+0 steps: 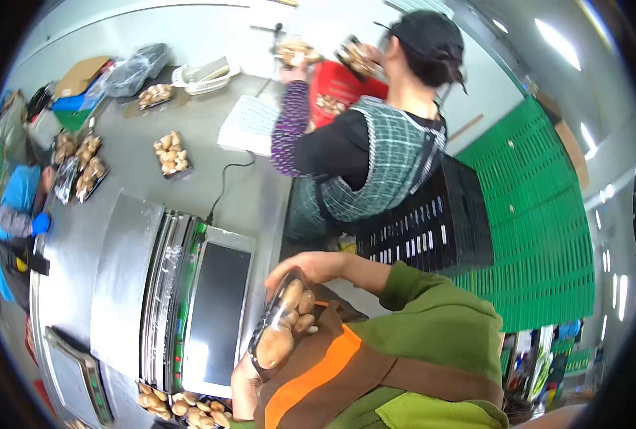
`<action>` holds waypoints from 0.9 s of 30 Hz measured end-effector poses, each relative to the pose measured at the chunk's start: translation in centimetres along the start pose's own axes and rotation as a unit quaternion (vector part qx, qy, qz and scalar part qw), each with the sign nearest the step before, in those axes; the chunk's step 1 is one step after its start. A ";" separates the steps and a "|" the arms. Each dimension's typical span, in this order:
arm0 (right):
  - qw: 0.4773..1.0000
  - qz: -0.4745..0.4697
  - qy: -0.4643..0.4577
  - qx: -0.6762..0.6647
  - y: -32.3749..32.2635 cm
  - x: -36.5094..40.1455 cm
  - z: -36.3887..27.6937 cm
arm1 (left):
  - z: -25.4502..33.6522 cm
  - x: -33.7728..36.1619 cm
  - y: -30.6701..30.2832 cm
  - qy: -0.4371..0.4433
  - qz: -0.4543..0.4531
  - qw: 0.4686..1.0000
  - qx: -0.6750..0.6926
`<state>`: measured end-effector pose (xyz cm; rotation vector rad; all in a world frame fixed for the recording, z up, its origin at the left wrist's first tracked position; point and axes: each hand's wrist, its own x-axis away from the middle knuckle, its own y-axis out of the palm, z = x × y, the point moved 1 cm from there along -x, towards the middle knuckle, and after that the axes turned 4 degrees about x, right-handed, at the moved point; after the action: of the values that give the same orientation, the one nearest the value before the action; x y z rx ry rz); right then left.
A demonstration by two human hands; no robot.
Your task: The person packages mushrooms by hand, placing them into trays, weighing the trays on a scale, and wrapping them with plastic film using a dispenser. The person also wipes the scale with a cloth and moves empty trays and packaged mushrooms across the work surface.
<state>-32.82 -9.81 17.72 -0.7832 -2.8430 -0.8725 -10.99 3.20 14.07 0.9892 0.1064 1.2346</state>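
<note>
I hold a film-wrapped black tray of brown mushrooms point(283, 325) tilted on edge in front of my brown and orange apron. My right hand point(311, 268), on a green-sleeved arm, grips its upper end. My left hand point(244, 390) holds its lower end, partly hidden behind the tray. The tray hangs just right of the wrapping machine's dark plate point(218, 314).
Another mushroom tray point(182, 407) lies at the machine's near edge, and several more point(171, 154) sit on the steel table. A co-worker in a checked vest point(375, 164) lifts trays at the back. A black crate point(432, 222) and stacked green crates point(539, 214) stand on the right. A person in blue point(21, 207) is at the far left.
</note>
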 end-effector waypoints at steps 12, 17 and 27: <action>0.944 0.240 -0.173 -0.147 -8.8 -19.7 -1.4 | -0.6 -0.7 -10.8 0.245 0.256 0.935 0.015; 0.981 -0.083 0.051 -0.170 0.3 -26.8 0.3 | 0.1 7.3 -14.2 0.383 0.466 0.797 -0.019; 0.812 -0.192 0.549 0.044 18.1 -24.0 25.0 | -5.7 22.1 -27.9 0.197 0.798 0.521 -0.228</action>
<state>-1.06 5.72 1.01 0.3110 -1.9270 -0.8149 14.73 24.88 1.18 0.0023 -0.9895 2.9503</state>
